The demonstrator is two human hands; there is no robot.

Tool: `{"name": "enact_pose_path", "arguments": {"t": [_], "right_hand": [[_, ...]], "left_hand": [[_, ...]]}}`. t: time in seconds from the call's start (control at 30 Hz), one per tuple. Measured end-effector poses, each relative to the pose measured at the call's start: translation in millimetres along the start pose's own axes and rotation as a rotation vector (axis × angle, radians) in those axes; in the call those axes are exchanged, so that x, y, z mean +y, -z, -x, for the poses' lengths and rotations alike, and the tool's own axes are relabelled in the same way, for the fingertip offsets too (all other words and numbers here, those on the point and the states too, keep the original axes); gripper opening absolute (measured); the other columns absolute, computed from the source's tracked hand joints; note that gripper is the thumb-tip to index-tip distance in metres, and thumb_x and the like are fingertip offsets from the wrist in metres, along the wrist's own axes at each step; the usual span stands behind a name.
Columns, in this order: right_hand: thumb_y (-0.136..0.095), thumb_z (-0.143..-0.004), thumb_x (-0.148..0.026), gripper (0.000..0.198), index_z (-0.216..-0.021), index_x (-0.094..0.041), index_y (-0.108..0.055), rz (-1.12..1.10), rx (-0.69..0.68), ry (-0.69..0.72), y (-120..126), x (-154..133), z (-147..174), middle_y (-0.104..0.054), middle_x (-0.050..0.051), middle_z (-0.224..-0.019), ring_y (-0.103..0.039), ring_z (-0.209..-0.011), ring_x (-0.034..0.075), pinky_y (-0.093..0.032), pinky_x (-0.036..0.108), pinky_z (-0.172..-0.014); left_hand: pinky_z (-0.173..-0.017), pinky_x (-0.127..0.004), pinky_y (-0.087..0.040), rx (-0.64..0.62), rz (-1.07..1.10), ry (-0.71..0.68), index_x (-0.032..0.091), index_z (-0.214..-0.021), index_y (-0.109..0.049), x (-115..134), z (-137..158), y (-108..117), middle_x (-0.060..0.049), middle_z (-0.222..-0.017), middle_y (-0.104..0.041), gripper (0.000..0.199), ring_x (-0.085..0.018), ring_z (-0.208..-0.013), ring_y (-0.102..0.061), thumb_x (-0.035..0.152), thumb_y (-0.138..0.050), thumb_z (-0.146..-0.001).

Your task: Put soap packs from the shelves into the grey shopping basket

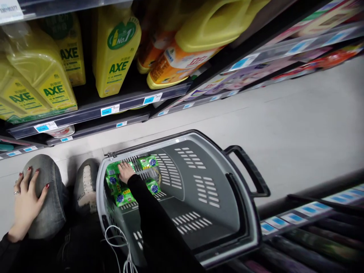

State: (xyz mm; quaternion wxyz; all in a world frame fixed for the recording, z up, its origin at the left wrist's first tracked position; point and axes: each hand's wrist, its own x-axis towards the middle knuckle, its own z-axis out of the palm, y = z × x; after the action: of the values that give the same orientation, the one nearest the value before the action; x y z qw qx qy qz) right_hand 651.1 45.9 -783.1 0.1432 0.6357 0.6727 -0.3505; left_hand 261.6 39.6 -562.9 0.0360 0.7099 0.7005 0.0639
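Observation:
My left hand [30, 195] rests spread on my denim-covered knee [51, 204], holding nothing. Down inside a large grey shopping basket [227, 212], my right hand [126, 171] lies with its fingers stretched over a green packet [113, 165] near the basket's left end. Several green packets with blue round logos sit around it on the basket floor: one green packet [148, 162] beyond the hand, another green packet [124, 198] on the near side. My right forearm hides part of the basket's inside.
Yellow AXE bottles [116, 57] and a yellow-orange jug [182, 49] stand on a shelf [127, 102] with price tags. The black basket handle [250, 170] sticks out to the right. A white cable [119, 242] hangs over the basket's near rim. Another shelf edge [295, 218] runs at lower right.

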Motion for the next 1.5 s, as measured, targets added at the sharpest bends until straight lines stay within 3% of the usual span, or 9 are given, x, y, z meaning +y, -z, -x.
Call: {"name": "enact_pose_path", "arguments": {"t": [0.13, 0.3, 0.43, 0.67, 1.07, 1.23, 1.5], "right_hand": [[-0.06, -0.093, -0.039, 0.049, -0.134, -0.014, -0.05, -0.04, -0.105, -0.204, -37.9, -16.5, 27.5, -0.057, 0.014, -0.131, -0.058, -0.115, 0.027, -0.045, 0.048, -0.099], [-0.07, -0.082, -0.047, 0.074, -0.142, -0.013, -0.042, -0.069, -0.109, -0.382, -86.6, -59.8, 35.1, -0.04, 0.018, -0.148, -0.045, -0.13, 0.032, -0.039, 0.049, -0.105], [-0.069, -0.084, -0.043, 0.075, -0.144, -0.013, -0.038, -0.108, -0.074, -0.507, -102.2, -74.6, 22.3, -0.04, 0.019, -0.147, -0.051, -0.123, 0.031, -0.044, 0.045, -0.099], [-0.068, -0.085, -0.044, 0.07, -0.142, -0.014, -0.04, -0.122, 0.008, -0.583, -107.5, -61.2, 20.4, -0.043, 0.017, -0.144, -0.051, -0.121, 0.03, -0.041, 0.049, -0.102], [-0.067, -0.086, -0.041, 0.067, -0.141, -0.014, -0.042, -0.144, 0.024, -0.554, -105.4, -53.6, 23.9, -0.043, 0.016, -0.144, -0.048, -0.125, 0.03, -0.039, 0.048, -0.104], [-0.068, -0.084, -0.043, 0.066, -0.139, -0.016, -0.043, -0.146, 0.016, -0.542, -101.0, -51.2, 23.7, -0.045, 0.015, -0.142, -0.051, -0.121, 0.029, -0.042, 0.047, -0.1], [-0.069, -0.082, -0.046, 0.07, -0.139, -0.013, -0.043, -0.135, -0.002, -0.485, -98.5, -59.0, 27.0, -0.043, 0.017, -0.143, -0.051, -0.121, 0.03, -0.043, 0.046, -0.1]], "left_hand": [[-0.12, -0.049, -0.02, 0.009, 0.004, 0.01, 0.017, -0.145, -0.04, 2.2, 0.1, 1.7, -0.013, -0.156, -0.031, 0.06, -0.033, -0.147, -0.019, 0.048, -0.043, -0.094], [-0.119, -0.05, -0.021, 0.003, 0.011, 0.002, 0.015, -0.143, -0.043, 5.3, -1.5, -0.9, -0.015, -0.155, -0.033, 0.06, -0.034, -0.146, -0.02, 0.049, -0.041, -0.094], [-0.119, -0.051, -0.022, 0.029, 0.001, -0.022, 0.012, -0.141, -0.046, 2.0, -2.3, -4.0, -0.017, -0.152, -0.036, 0.06, -0.036, -0.145, -0.022, 0.049, -0.041, -0.094], [-0.118, -0.052, -0.023, 0.017, 0.004, -0.019, 0.011, -0.14, -0.047, -1.3, -4.5, -3.5, -0.018, -0.152, -0.037, 0.06, -0.036, -0.145, -0.023, 0.049, -0.041, -0.094], [-0.118, -0.055, -0.024, 0.039, 0.007, -0.048, 0.01, -0.142, -0.045, -4.7, -4.1, -5.2, -0.02, -0.151, -0.036, 0.06, -0.038, -0.145, -0.023, 0.047, -0.042, -0.094], [-0.118, -0.055, -0.025, 0.03, -0.002, -0.052, 0.018, -0.147, -0.038, -3.1, -5.0, -5.5, -0.014, -0.155, -0.033, 0.06, -0.035, -0.146, -0.021, 0.045, -0.045, -0.094], [-0.118, -0.052, -0.023, 0.046, 0.015, -0.037, 0.012, -0.143, -0.045, 0.6, -4.3, -4.4, -0.019, -0.152, -0.036, 0.061, -0.036, -0.145, -0.022, 0.049, -0.042, -0.094]]}}
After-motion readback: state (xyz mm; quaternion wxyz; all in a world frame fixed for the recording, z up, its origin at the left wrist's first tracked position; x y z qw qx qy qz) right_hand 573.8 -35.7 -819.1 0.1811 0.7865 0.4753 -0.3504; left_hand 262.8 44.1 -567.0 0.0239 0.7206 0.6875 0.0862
